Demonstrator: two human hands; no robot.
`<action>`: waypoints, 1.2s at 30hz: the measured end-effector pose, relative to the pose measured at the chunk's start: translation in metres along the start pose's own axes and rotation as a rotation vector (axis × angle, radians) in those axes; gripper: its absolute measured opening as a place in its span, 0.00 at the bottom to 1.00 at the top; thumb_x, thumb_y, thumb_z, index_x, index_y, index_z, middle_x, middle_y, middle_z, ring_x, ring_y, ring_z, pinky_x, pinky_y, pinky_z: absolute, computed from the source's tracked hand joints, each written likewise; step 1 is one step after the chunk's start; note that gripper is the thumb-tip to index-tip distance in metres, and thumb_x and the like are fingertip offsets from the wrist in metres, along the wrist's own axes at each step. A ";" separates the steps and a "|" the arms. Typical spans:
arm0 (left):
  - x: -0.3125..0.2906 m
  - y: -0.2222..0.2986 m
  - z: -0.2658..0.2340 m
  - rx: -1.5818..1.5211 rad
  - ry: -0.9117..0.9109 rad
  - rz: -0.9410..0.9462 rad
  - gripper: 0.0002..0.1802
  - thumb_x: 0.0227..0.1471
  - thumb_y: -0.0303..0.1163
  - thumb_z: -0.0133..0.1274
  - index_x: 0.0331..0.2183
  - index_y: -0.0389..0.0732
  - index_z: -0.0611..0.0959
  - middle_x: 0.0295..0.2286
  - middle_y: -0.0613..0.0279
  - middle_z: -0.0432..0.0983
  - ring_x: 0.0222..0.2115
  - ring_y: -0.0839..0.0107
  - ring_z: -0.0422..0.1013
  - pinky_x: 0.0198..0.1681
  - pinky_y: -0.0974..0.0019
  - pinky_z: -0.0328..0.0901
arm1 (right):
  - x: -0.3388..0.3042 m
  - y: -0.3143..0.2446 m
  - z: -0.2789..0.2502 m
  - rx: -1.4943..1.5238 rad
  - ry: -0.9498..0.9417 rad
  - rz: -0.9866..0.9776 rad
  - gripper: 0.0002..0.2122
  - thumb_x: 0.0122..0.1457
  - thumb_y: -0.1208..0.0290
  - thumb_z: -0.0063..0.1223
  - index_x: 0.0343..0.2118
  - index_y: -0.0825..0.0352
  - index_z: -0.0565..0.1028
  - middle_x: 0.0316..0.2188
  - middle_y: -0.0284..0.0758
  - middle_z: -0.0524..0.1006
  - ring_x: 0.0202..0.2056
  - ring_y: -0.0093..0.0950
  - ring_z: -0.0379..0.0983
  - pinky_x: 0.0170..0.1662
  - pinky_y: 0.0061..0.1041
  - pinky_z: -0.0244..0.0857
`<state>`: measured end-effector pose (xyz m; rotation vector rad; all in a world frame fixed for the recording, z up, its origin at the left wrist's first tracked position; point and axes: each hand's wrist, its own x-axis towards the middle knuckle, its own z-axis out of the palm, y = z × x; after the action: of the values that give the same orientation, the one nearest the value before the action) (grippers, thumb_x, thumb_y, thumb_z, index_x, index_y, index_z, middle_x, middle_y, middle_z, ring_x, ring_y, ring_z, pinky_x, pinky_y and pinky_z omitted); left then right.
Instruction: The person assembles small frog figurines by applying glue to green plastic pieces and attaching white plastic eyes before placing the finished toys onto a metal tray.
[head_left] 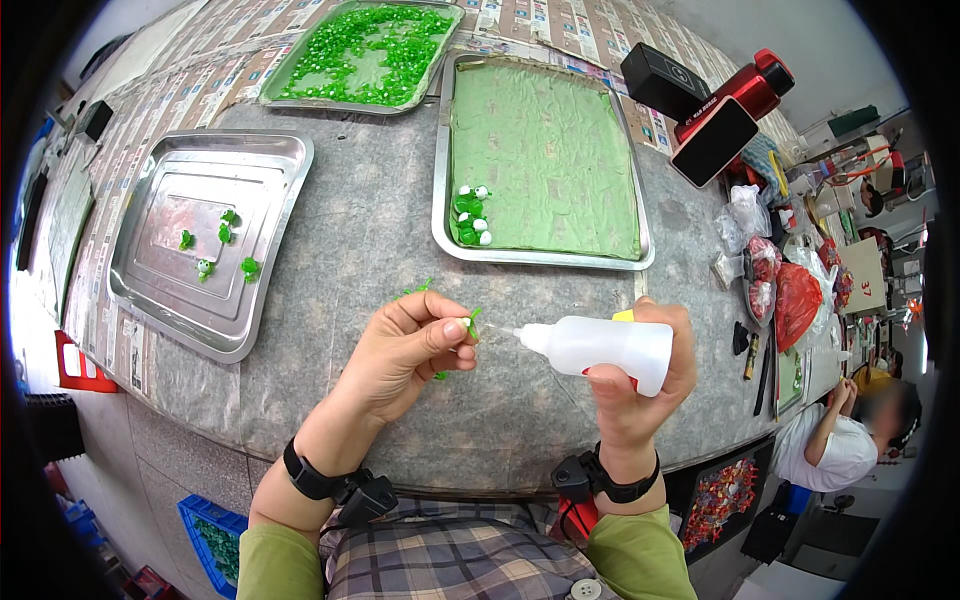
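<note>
Between the thumb and fingers of my left hand point(415, 350) is a small green-and-white plastic piece point(474, 322). My right hand point(645, 385) is wrapped round a white squeeze bottle point(605, 347), tipped on its side. Its thin nozzle points left, close to the green piece; whether they touch I cannot tell. More green bits lie on the table just behind and under my left hand, partly hidden by it. Several small green frog figures point(250, 268) stand in the bare metal tray point(180, 310) at the left. Green pieces with white balls point(470, 205) sit in the near left corner of the cloth-lined tray point(545, 150).
A tray of many green pieces point(365, 50) stands at the far side. At the right are a black box point(663, 80), a red bottle point(745, 90), a phone point(714, 142) and plastic bags point(797, 305). Another person point(825, 440) sits at the far right.
</note>
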<state>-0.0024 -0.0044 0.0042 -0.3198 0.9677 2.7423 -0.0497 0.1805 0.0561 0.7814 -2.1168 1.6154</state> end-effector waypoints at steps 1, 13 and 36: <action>0.000 0.000 -0.001 -0.003 -0.007 -0.003 0.04 0.44 0.27 0.49 0.26 0.38 0.73 0.21 0.62 0.71 0.22 0.76 0.69 0.27 0.75 0.67 | 0.000 0.000 0.000 0.000 0.000 -0.001 0.21 0.33 0.61 0.64 0.25 0.68 0.66 0.17 0.33 0.67 0.17 0.22 0.61 0.20 0.18 0.53; -0.001 0.000 0.000 0.037 0.026 0.006 0.05 0.43 0.28 0.50 0.26 0.37 0.73 0.20 0.62 0.70 0.21 0.76 0.68 0.25 0.75 0.66 | 0.003 -0.001 0.000 0.054 0.098 0.008 0.20 0.36 0.60 0.62 0.25 0.68 0.66 0.19 0.30 0.65 0.20 0.19 0.60 0.22 0.16 0.53; 0.001 -0.002 0.008 0.158 0.087 0.215 0.06 0.41 0.22 0.51 0.28 0.36 0.74 0.23 0.63 0.71 0.24 0.77 0.69 0.30 0.74 0.66 | 0.009 0.006 -0.030 0.268 0.249 0.195 0.17 0.42 0.64 0.57 0.29 0.69 0.63 0.23 0.33 0.68 0.23 0.21 0.66 0.25 0.16 0.60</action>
<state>-0.0035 0.0023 0.0087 -0.3274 1.3034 2.8367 -0.0623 0.2081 0.0650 0.4291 -1.8723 2.0120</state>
